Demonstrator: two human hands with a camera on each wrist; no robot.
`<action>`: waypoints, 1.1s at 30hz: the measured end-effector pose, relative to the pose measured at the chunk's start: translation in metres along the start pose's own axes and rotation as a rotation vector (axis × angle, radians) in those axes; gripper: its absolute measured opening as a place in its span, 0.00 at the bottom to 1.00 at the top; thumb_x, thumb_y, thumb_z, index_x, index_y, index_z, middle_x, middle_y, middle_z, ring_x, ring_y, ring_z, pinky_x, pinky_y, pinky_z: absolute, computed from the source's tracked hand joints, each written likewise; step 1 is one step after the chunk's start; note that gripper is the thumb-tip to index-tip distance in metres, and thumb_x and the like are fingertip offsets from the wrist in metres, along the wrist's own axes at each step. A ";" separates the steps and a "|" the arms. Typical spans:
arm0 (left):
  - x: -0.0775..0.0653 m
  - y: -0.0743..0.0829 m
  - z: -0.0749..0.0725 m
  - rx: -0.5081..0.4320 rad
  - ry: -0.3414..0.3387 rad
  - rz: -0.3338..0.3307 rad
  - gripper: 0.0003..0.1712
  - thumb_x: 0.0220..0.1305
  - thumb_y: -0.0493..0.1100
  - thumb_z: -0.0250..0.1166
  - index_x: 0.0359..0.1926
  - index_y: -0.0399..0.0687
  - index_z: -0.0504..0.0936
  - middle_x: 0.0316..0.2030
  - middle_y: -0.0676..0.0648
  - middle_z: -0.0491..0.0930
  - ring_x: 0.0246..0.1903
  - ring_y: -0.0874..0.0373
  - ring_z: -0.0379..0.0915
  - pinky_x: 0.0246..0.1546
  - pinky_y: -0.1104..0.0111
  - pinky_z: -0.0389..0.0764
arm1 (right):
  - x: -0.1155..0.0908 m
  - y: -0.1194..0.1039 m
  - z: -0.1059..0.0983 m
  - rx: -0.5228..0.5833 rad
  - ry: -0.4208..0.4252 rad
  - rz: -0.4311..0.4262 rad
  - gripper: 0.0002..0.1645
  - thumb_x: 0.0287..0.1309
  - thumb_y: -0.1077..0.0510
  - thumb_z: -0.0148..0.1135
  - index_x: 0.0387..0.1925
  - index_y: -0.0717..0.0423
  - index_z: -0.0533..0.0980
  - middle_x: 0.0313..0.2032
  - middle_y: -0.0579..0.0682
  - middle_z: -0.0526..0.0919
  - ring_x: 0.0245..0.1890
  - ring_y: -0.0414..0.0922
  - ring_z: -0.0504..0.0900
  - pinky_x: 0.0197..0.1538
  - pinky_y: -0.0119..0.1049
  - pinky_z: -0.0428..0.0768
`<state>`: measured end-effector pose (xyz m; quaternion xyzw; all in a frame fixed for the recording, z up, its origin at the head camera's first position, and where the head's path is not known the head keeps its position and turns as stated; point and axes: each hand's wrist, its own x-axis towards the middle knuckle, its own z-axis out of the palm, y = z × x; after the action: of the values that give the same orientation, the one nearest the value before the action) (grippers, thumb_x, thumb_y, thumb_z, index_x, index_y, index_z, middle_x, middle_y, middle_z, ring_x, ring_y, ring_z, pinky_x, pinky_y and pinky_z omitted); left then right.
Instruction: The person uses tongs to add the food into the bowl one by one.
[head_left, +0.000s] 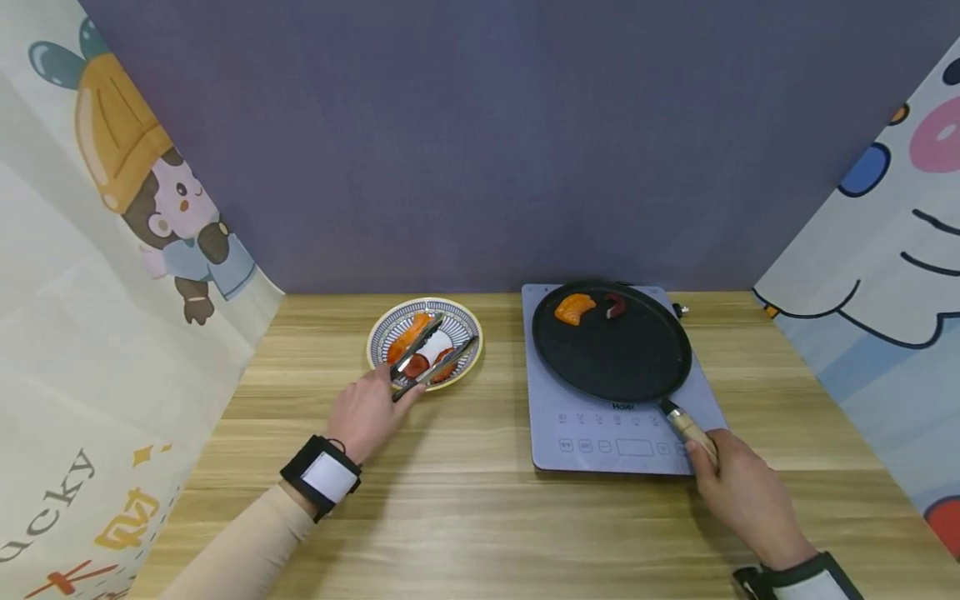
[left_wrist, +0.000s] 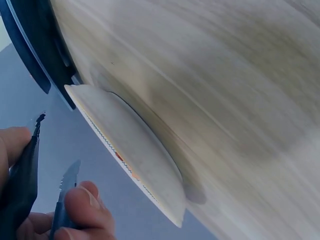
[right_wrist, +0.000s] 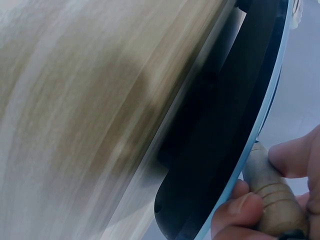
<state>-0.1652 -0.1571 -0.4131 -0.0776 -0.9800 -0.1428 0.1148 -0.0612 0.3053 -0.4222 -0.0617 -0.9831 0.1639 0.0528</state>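
Note:
My left hand [head_left: 370, 414] holds a pair of dark-handled tongs [head_left: 425, 343] over a patterned plate [head_left: 476, 337] with a yellow rim. The tongs' arms stand apart above the food. On the plate lie an orange piece [head_left: 408, 335] and round reddish slices [head_left: 416, 365]. My right hand [head_left: 746, 492] grips the wooden handle [head_left: 693, 435] of a black flat pan [head_left: 615, 358]. Near the pan's far side sit an orange, salmon-like piece [head_left: 575, 309] and a small dark red curved piece [head_left: 616, 306]. In the left wrist view the plate [left_wrist: 135, 150] appears edge-on beside the tongs.
The pan stands on a grey induction cooker [head_left: 551, 433] with touch controls along its front. A wooden table [head_left: 465, 517] carries the cooker and plate. Behind rises a dark blue-grey panel [head_left: 480, 150], with cartoon-printed sheets [head_left: 210, 375] at both sides.

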 end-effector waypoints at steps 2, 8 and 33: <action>0.000 -0.002 0.000 0.004 -0.002 -0.006 0.35 0.59 0.67 0.60 0.36 0.35 0.72 0.22 0.43 0.73 0.17 0.49 0.72 0.13 0.60 0.67 | 0.000 0.000 0.000 0.003 0.002 -0.001 0.20 0.66 0.53 0.55 0.42 0.69 0.71 0.24 0.52 0.70 0.20 0.46 0.68 0.20 0.38 0.61; 0.001 -0.009 0.002 0.018 0.011 -0.019 0.35 0.59 0.67 0.60 0.35 0.35 0.73 0.21 0.41 0.74 0.17 0.48 0.73 0.13 0.60 0.67 | 0.000 0.000 0.001 0.006 0.003 -0.002 0.20 0.67 0.53 0.54 0.42 0.70 0.71 0.24 0.52 0.70 0.20 0.46 0.68 0.20 0.38 0.61; 0.008 -0.030 0.006 0.045 0.006 -0.081 0.36 0.60 0.66 0.60 0.34 0.32 0.71 0.20 0.39 0.74 0.16 0.47 0.73 0.10 0.60 0.65 | -0.001 -0.001 0.000 0.001 -0.001 0.008 0.20 0.67 0.53 0.54 0.43 0.69 0.71 0.25 0.52 0.69 0.20 0.46 0.68 0.20 0.38 0.61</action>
<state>-0.1795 -0.1827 -0.4249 -0.0350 -0.9849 -0.1255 0.1136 -0.0600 0.3040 -0.4224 -0.0654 -0.9828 0.1647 0.0518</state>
